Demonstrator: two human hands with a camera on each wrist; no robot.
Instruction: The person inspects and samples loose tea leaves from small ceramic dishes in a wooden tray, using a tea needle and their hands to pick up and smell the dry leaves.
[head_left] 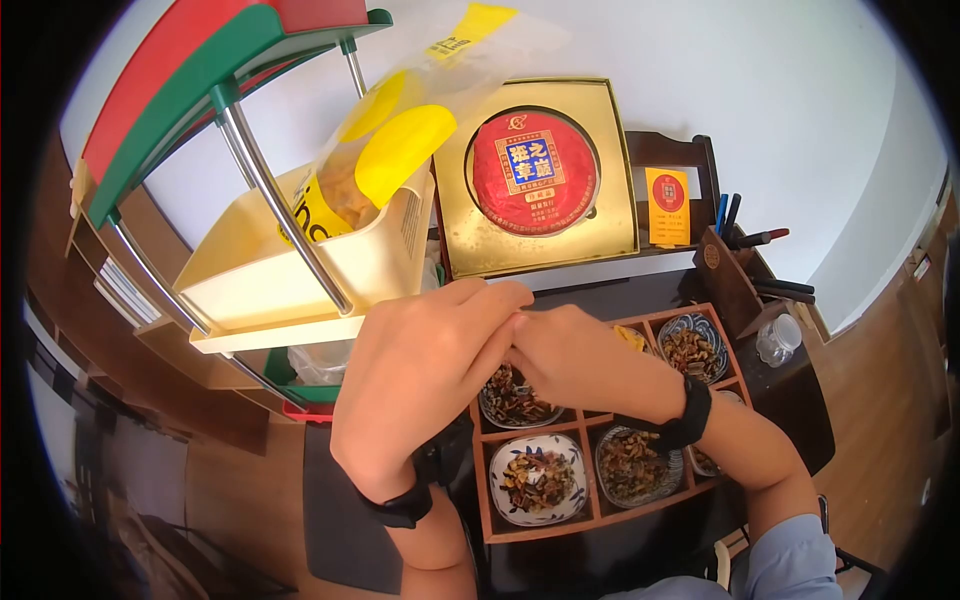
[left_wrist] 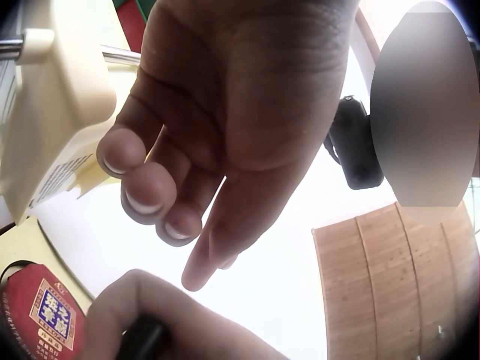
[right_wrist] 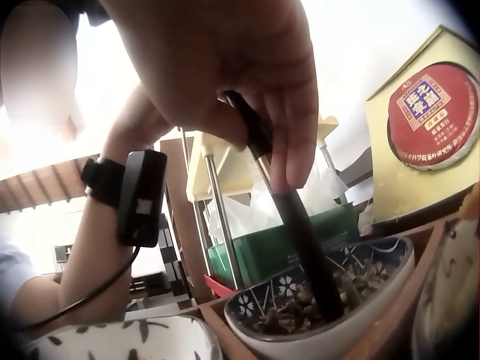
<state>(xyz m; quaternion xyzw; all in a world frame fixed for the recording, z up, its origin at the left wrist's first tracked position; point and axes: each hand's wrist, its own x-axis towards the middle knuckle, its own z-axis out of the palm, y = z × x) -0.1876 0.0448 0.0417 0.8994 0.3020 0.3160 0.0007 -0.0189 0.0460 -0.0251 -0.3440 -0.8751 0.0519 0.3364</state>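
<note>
My right hand (head_left: pixel 575 360) grips a slim dark stick-like tool (right_wrist: pixel 298 232) with a shiny band; its kind I cannot tell. The tool slants down, its lower end among dried pieces (right_wrist: pixel 352 289) in a navy-and-white patterned bowl (right_wrist: pixel 244 311). My left hand (head_left: pixel 425 350) is raised beside the right, its fingertips overlapping the right hand in the head view. Nothing shows between its loosely bent fingers (left_wrist: pixel 150 187) in the left wrist view. Below both hands lies a divided wooden tray (head_left: pixel 590 470) of patterned bowls holding dried bits, including a white leaf-patterned bowl (head_left: pixel 500 510).
A cream bin (head_left: pixel 300 285) with a yellow-printed bag (head_left: pixel 400 150) stands on a shelf rack at left. Behind the tray are a gold box (head_left: pixel 625 230) with a red disc and an orange card (head_left: pixel 668 205). A wooden pen holder (head_left: pixel 725 280) and glass jar (head_left: pixel 778 340) stand at right.
</note>
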